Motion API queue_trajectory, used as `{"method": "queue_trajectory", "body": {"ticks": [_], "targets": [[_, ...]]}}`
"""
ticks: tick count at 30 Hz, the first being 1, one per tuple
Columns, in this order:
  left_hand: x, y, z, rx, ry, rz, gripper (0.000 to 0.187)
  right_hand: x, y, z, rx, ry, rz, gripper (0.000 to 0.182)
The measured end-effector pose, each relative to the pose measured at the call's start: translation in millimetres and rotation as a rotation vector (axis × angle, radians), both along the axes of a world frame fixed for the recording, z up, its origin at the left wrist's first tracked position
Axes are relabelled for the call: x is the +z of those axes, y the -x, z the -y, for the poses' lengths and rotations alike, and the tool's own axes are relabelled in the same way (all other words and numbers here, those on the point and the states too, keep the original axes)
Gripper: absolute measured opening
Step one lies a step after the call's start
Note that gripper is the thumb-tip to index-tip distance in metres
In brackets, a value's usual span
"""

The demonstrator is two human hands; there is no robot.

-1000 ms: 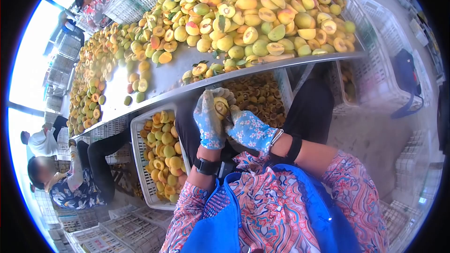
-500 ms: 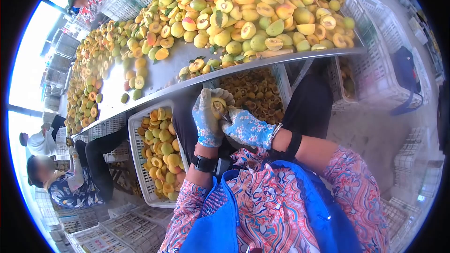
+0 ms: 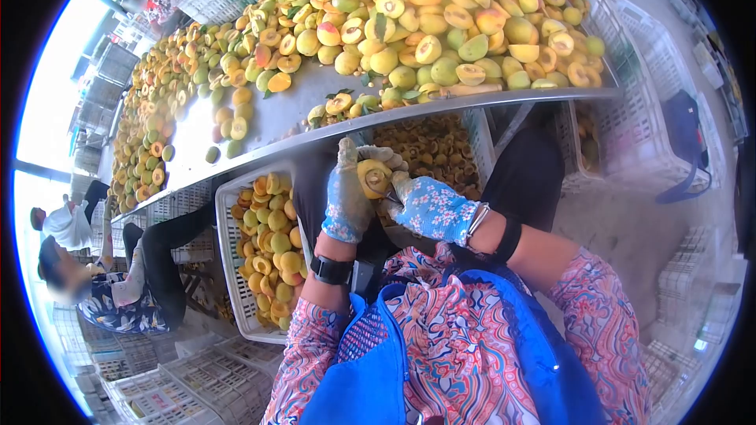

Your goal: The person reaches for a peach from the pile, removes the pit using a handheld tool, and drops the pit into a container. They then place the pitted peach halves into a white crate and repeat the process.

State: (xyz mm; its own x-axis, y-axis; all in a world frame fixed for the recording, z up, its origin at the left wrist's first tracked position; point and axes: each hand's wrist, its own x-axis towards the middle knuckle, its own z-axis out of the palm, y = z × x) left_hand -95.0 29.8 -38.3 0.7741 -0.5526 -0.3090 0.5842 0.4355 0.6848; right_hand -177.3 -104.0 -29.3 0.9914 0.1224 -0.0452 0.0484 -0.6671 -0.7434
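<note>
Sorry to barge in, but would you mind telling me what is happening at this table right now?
A seated person in flowered gloves holds a halved peach in the left hand while the right hand works at its pit, seemingly with a small tool. The metal table above is heaped with whole and halved peaches. Under it, a white crate on the left holds peach halves, another crate holds pits. Another person sits further left.

Single head-worn fisheye view, close, forward and down over hands, table edge (image 3: 441, 110) beyond.
</note>
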Motion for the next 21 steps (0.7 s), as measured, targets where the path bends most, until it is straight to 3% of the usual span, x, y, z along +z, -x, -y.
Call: {"method": "queue_trajectory", "body": {"ticks": [1,5,9,11,15,17,21], "targets": [[0.1,-0.2,0.0,-0.004,-0.001,0.029,0.060,0.5,0.2,-0.4,0.026,0.098,0.034,0.041],[12.3,5.7,2.7,0.018,-0.142,0.126,0.057,8.0,-0.2,-5.7,-0.021,0.043,-0.043,0.036],[6.2,0.9,2.4,0.025,-0.158,0.148,0.056,10.5,-6.6,-2.2,0.025,0.218,-0.085,0.033],[1.4,-0.5,2.2,0.056,-0.239,0.133,0.056,12.5,-6.9,5.0,0.169,0.318,-0.039,0.032],[-7.9,-1.0,-0.8,0.021,-0.298,0.133,0.057,0.3,-6.2,7.3,0.170,0.315,-0.001,0.032],[-5.4,0.9,-0.7,0.046,-0.081,0.033,0.057,-1.6,-3.4,3.6,0.111,0.277,0.056,0.033],[0.8,2.1,-2.2,0.063,0.021,0.031,0.057,-10.9,2.8,-3.2,0.000,0.252,0.232,0.033]]}}
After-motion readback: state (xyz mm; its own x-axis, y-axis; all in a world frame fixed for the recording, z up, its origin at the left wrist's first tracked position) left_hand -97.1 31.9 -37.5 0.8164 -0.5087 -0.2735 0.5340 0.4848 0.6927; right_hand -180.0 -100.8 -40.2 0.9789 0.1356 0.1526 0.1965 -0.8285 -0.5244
